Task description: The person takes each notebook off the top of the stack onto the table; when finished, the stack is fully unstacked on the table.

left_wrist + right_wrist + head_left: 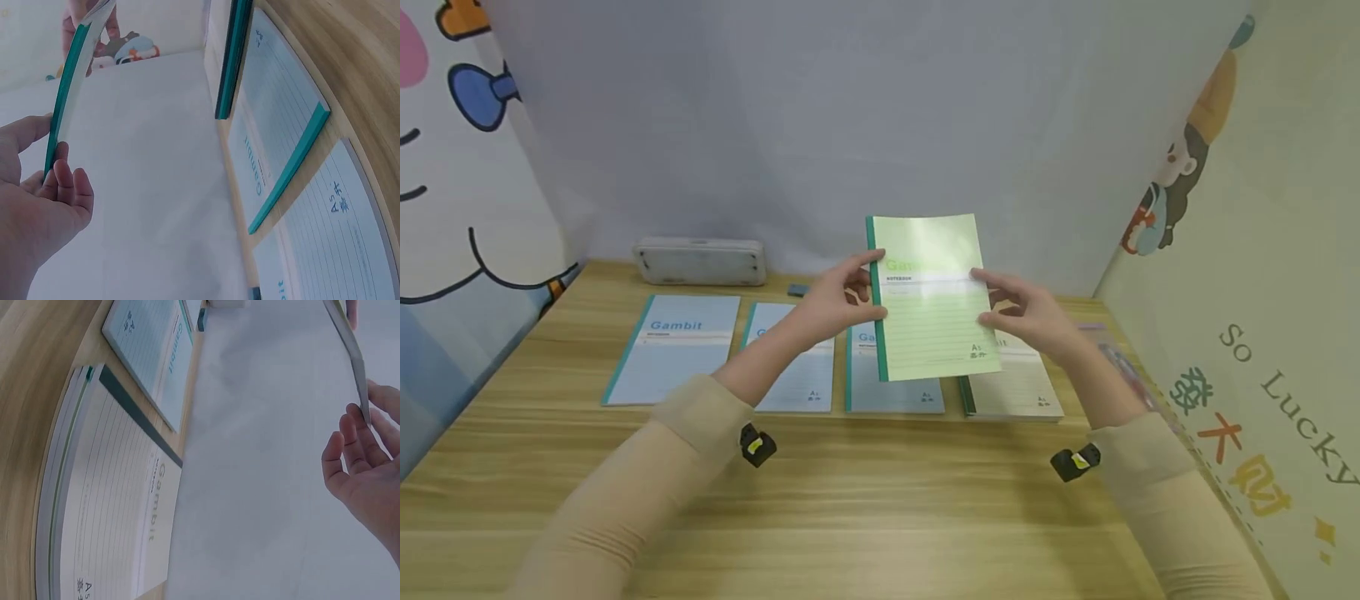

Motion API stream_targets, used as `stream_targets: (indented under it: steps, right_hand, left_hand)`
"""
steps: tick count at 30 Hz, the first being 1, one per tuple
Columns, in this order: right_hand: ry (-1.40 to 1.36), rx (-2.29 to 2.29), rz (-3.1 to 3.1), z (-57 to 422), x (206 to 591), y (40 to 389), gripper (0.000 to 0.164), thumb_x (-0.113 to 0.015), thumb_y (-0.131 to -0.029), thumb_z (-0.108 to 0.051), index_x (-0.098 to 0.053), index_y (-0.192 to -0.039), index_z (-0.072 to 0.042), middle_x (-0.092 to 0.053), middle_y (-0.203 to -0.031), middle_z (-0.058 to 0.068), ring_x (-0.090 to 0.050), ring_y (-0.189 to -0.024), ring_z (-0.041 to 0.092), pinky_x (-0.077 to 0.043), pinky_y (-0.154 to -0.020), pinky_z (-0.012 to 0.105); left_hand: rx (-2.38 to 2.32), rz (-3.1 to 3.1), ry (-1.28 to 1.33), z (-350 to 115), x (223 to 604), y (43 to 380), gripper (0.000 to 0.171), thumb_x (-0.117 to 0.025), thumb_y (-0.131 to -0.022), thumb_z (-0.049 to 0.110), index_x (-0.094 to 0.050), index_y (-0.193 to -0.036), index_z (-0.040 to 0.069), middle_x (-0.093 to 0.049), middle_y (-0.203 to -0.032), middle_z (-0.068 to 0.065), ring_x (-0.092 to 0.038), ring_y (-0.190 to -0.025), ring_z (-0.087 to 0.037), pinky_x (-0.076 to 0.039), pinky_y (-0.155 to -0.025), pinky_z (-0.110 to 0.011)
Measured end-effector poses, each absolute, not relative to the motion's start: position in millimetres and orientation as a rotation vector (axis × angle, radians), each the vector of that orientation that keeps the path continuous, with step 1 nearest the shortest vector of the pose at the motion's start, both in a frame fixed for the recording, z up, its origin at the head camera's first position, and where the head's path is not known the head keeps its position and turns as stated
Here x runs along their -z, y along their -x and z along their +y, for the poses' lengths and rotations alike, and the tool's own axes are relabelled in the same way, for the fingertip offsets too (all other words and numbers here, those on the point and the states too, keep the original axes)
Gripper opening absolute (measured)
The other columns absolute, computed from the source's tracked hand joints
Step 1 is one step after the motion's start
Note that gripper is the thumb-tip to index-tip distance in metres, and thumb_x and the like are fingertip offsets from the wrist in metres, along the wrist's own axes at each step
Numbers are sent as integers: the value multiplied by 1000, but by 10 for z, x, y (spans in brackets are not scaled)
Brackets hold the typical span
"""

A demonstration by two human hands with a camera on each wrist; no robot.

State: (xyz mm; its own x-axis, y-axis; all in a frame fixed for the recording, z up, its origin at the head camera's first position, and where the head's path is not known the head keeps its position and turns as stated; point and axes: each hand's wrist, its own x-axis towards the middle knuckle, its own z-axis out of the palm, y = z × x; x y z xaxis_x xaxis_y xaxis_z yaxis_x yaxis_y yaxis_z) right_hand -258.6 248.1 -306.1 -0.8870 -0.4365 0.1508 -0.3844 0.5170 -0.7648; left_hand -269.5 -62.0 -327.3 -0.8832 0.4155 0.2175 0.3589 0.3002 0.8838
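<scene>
Green notebook [936, 329]: raised above the table [865, 500] between the hands, cover toward the person, long axis across the line joining them; right of the left fingers, left of the right, neither hand clearly nearer.
Left blue notebook [673, 362]: flat on the table.
Case [700, 262]: far left, beyond it.
Middle blue notebook [801, 379]: partly behind the left forearm.
Left hand [831, 304]: thumb and fingers clamped on the green spine.
Right blue notebook [910, 397]: partly hidden by the green one.
Stack [1022, 387]: cream notebook on top, overlapped in view.
Right hand [1030, 317]: pinches the right edge.
</scene>
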Motion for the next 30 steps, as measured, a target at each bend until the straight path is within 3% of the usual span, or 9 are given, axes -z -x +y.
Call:
stream_targets:
  steps: [7, 12, 17, 25, 30]
  right_hand:
    - [788, 1360, 2615, 2225, 2980, 2520, 62, -68, -88, -19, -41, -144, -25, -48, -129, 3, -49, -108, 17, -45, -94, 34]
    - [880, 1354, 2572, 1972, 2962, 2456, 62, -68, -88, -16, -42, -144, -21, -50, -122, 5, -50, -103, 19, -46, -92, 36]
    - [970, 1335, 2542, 1686, 2974, 2390, 62, -70, -86, -15, -43, -143, -16, -52, -124, 5, -52, -101, 19, -49, -87, 36]
    - [1040, 1279, 2533, 1248, 3054, 2242, 62, -72, -84, -16, -46, -141, -18, -53, -117, 2, -56, -97, 16, -51, -84, 35]
    - [1045, 1293, 2507, 980, 3149, 2209, 63, -73, -83, -16, -47, -140, -20, -56, -110, 1, -60, -91, 16, -50, -83, 35]
  left_hand:
    - [-1658, 2540, -740, -936, 3177, 2561, 75, -71, -85, 18, -31, -148, 26, -50, -112, -9, -48, -97, -25, -43, -84, -37]
    - [-1612, 2596, -741, -1234, 3167, 2495, 74, -70, -86, 20, -31, -148, 25, -50, -114, -10, -50, -99, -27, -44, -86, -38]
    - [-1522, 2694, -730, -1551, 3179, 2402, 72, -70, -86, 24, -32, -147, 28, -50, -110, -9, -48, -95, -21, -44, -85, -38]
    - [-1339, 2856, -754, -1995, 3284, 2158, 73, -70, -86, 22, -32, -148, 20, -53, -106, -6, -47, -95, -16, -42, -79, -20]
    - [-1267, 2882, -769, -2264, 3375, 2046, 73, -70, -87, 20, -31, -149, 20, -55, -103, -5, -48, -92, -13, -43, -78, -22]
